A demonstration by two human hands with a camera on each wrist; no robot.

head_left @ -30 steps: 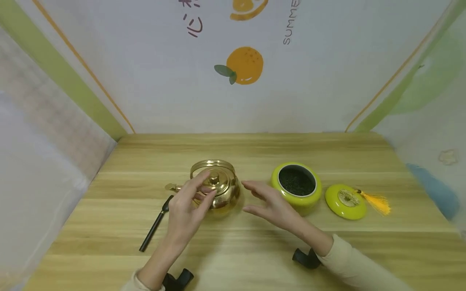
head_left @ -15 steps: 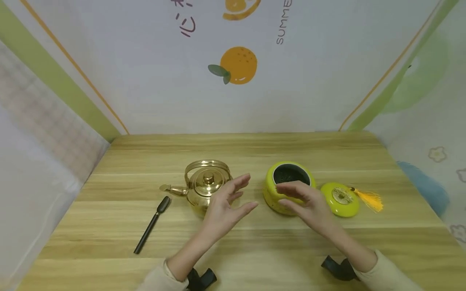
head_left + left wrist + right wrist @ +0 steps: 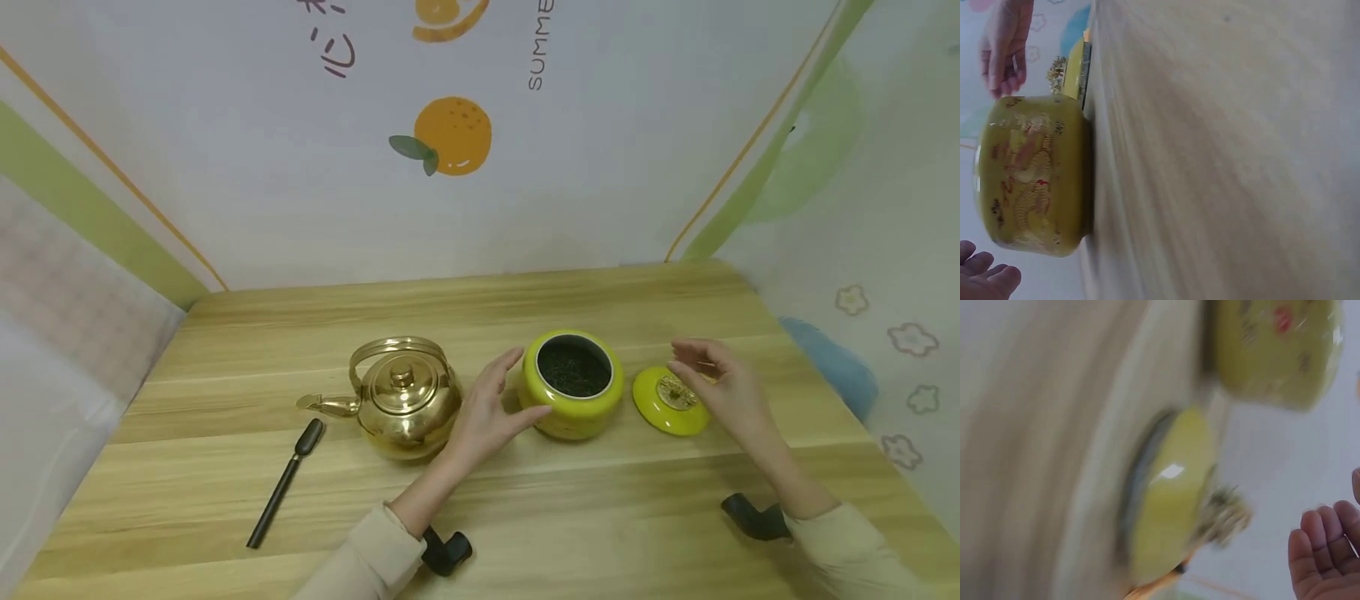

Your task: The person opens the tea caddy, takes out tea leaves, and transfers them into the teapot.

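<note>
A yellow tea jar [image 3: 576,417], uncapped, stands upright with dark loose tea leaves [image 3: 574,371] inside. My left hand [image 3: 486,412] spreads thumb and fingers beside the jar's left side; the left wrist view shows a gap between that hand and the patterned jar wall [image 3: 1032,175]. The jar's yellow lid [image 3: 667,412] lies on the table to its right, its ornate gold knob [image 3: 1225,515] upward. Over the lid's right side hovers my right hand [image 3: 726,396], fingers loosely bent and holding nothing. That hand hides most of the lid's orange tassel in the head view.
Left of the jar stands a brass teapot [image 3: 408,412] with its spout to the left. A dark tea scoop [image 3: 283,492] lies on the wooden table [image 3: 585,533] left of it. Printed fabric [image 3: 315,192] hangs behind the table. Black wrist mounts [image 3: 447,552] sit under both wrists.
Both hands have moved right: the left from the teapot to the jar's side, the right past the jar to above the lid. The head view has swung right. Jar, lid and scoop lie unmoved.
</note>
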